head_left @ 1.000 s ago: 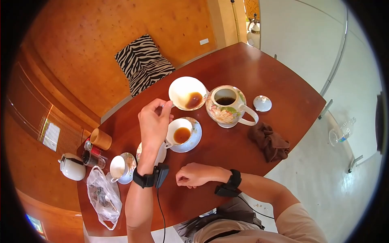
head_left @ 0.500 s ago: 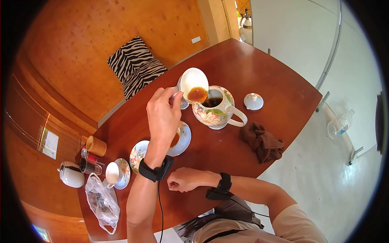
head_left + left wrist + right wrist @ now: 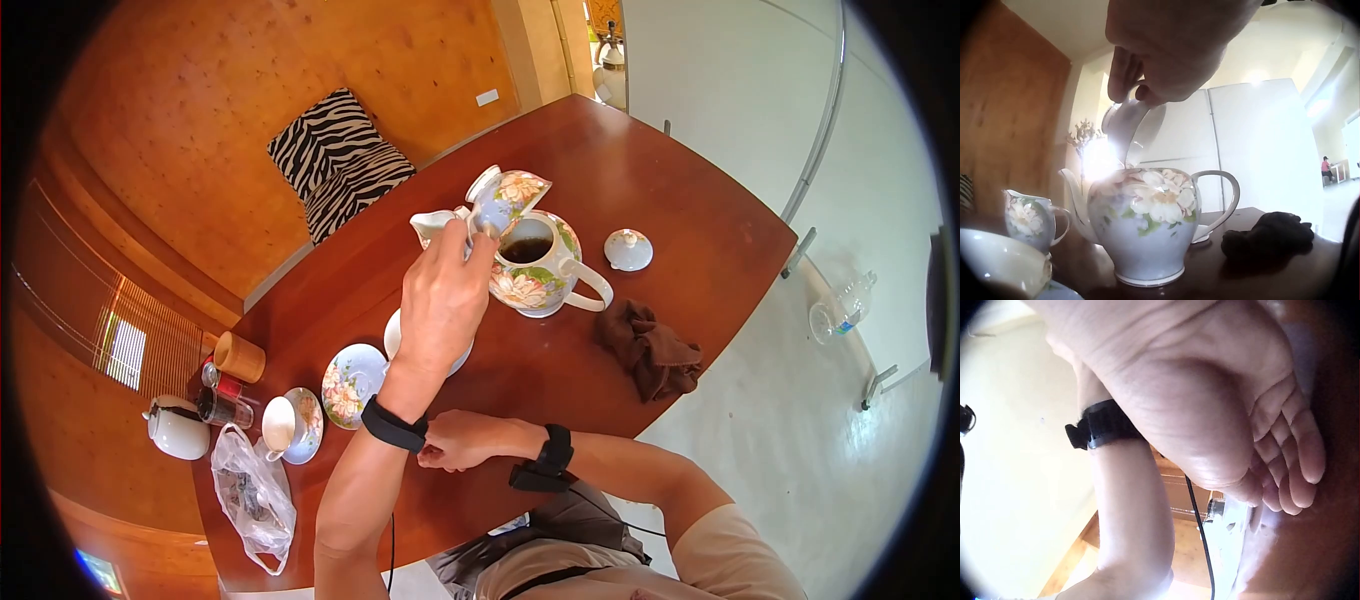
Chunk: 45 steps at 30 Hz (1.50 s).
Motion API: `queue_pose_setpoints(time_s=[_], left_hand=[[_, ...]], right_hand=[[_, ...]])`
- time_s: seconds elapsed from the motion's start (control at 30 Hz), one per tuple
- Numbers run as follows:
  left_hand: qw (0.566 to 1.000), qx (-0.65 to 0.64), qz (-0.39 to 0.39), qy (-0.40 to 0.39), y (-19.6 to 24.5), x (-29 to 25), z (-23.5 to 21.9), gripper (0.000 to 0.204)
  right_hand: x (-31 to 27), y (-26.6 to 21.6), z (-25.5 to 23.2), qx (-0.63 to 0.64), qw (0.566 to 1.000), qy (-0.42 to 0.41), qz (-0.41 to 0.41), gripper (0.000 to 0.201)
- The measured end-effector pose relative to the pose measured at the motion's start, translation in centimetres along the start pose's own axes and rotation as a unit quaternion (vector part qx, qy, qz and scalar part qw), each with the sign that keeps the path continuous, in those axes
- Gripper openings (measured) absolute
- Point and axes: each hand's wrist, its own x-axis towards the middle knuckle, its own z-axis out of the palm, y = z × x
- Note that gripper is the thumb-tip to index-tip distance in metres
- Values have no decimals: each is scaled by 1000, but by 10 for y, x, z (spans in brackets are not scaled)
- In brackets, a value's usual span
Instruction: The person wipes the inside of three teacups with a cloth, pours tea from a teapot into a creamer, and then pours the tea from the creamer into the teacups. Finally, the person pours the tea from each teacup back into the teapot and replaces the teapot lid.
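Observation:
In the head view the left hand (image 3: 445, 300) pinches the handle of a floral cup (image 3: 510, 200), tipped steeply over the mouth of the floral teapot (image 3: 530, 287). The left wrist view shows the tilted cup (image 3: 1127, 122) just above the teapot (image 3: 1147, 219). Dark liquid lies inside the pot. A small floral creamer (image 3: 428, 226) stands left of it, partly behind the hand. The right hand (image 3: 468, 440) rests near the table's front edge, holding nothing, its fingers loosely curled in the right wrist view. Another cup (image 3: 393, 335) is mostly hidden by the left hand.
A floral saucer (image 3: 350, 385), a cup (image 3: 280, 425) on its saucer, a plastic bag (image 3: 250, 495) and a wooden cup (image 3: 240, 357) stand at the left. The teapot lid (image 3: 628, 250) and a brown cloth (image 3: 650, 350) lie right of the pot.
The left hand has moved right and turned the cup over from upright to steeply tipped above the teapot; its inside no longer shows. The right hand has hardly moved on the table.

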Motion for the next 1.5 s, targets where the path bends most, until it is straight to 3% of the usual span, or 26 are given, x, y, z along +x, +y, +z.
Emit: queue_pose_setpoints(time_s=[0.13, 0.2, 0.23, 0.27, 0.3, 0.43, 0.6, 0.77, 0.83, 1.07, 1.5], left_hand=[[1000, -10, -22, 8, -6, -3, 3, 11], [973, -154, -143, 90, -17, -6, 5, 11], [974, -148, -147, 90, -24, -10, 4, 11], [926, -245, -276, 77, -34, -16, 1, 14], [852, -334, -398, 67, -44, -24, -5, 18], [785, -378, -481, 96, -83, -86, -50, 23], [779, -324, -530, 88, -115, -204, -96, 24], [761, -290, -577, 61, -106, -266, -110, 23], [746, -299, -593, 42, -101, -272, -111, 23], [721, -326, -612, 28, -99, -280, -106, 23], [717, -329, -614, 31, -110, -295, -95, 23]], right_hand=[[1, 2, 1, -1, 1000, -2, -2, 25], [2, 7, 3, 5, 1000, -5, -8, 25], [3, 10, 4, 6, 1000, 5, -18, 24], [4, 11, 6, 7, 999, 13, -31, 24], [4, 11, 7, 8, 999, 3, -37, 24], [4, 9, 3, -30, 999, 0, -45, 24], [0, 2, 3, -90, 994, 26, -55, 23], [-1, -7, -2, -56, 998, -6, -27, 23], [-2, -11, -5, -26, 999, -22, 16, 24], [1, -7, -4, -25, 999, -29, 33, 27], [-1, -12, -6, -17, 999, -30, 41, 28]])
